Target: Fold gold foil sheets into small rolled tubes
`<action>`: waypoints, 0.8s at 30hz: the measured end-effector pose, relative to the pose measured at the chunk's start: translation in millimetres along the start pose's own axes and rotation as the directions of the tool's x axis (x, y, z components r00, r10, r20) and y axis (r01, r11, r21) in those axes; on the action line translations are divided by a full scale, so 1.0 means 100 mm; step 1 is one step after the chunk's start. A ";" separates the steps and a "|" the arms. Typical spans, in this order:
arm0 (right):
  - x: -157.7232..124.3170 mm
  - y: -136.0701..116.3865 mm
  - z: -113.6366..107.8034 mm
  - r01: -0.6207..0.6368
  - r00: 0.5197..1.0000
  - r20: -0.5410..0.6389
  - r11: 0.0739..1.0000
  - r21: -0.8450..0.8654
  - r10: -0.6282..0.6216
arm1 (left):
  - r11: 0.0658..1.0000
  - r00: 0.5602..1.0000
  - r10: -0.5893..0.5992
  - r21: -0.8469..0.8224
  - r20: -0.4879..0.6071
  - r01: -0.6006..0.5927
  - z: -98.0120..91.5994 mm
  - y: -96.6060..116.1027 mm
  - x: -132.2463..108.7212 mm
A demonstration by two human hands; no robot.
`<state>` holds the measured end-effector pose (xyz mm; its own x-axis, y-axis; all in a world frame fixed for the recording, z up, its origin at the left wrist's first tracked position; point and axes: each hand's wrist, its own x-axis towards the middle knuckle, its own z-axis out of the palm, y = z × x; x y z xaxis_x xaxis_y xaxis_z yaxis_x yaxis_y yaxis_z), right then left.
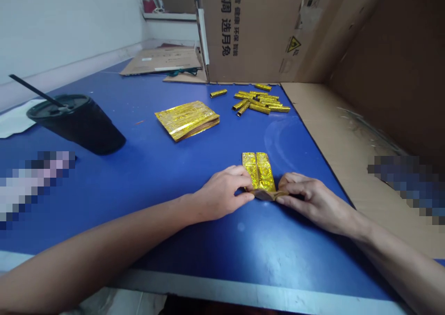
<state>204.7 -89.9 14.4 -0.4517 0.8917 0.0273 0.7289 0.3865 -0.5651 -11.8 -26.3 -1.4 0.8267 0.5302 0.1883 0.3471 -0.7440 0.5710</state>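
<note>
A sheet of shiny gold foil paper (266,171) lies on the blue table in front of me, with a lengthwise seam down its middle. Its near end is bent up, showing a dull brown underside. My left hand (225,189) pinches the near left corner between thumb and fingers. On the other side, my right hand (306,194) pinches the near right corner the same way. Beyond my left hand rests a stack of gold foil paper (187,118). Farther back lies a loose pile of small rolled gold foil tubes (259,102), with one separate tube (218,93) to its left.
A dark tumbler with a straw (93,125) stands at the left. A large printed cardboard box (257,32) rises behind the pile, and cardboard (313,115) runs along the right edge. Flat cardboard pieces (163,60) lie at the back left. Blurred patches cover both sides.
</note>
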 end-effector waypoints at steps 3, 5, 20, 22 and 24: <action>0.01 0.00 0.01 -0.048 0.999 0.004 0.998 0.040 0.048 | 0.998 0.998 -0.058 0.032 -0.010 0.059 0.02 0.03 -0.01; 0.01 0.00 0.02 -0.088 0.996 0.006 0.995 0.037 0.088 | 0.993 0.995 -0.098 0.058 -0.024 0.099 0.03 0.05 -0.01; 0.04 0.01 0.04 -0.139 0.990 0.038 0.990 0.023 0.138 | 0.957 0.971 -0.237 0.169 -0.016 0.236 0.05 0.06 0.03; 0.05 0.00 0.04 -0.157 0.987 0.039 0.988 -0.010 0.157 | 0.956 0.972 -0.233 0.180 -0.019 0.233 0.06 0.05 0.02; 0.05 -0.01 0.04 -0.166 0.985 0.046 0.985 -0.040 0.168 | 0.956 0.973 -0.228 0.182 -0.031 0.230 0.07 0.04 0.02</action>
<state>199.4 -86.8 11.4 -0.3462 0.9322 -0.1056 0.8135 0.2422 -0.5287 -5.7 -31.1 -3.9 0.7118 0.6981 0.0777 0.6022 -0.6635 0.4441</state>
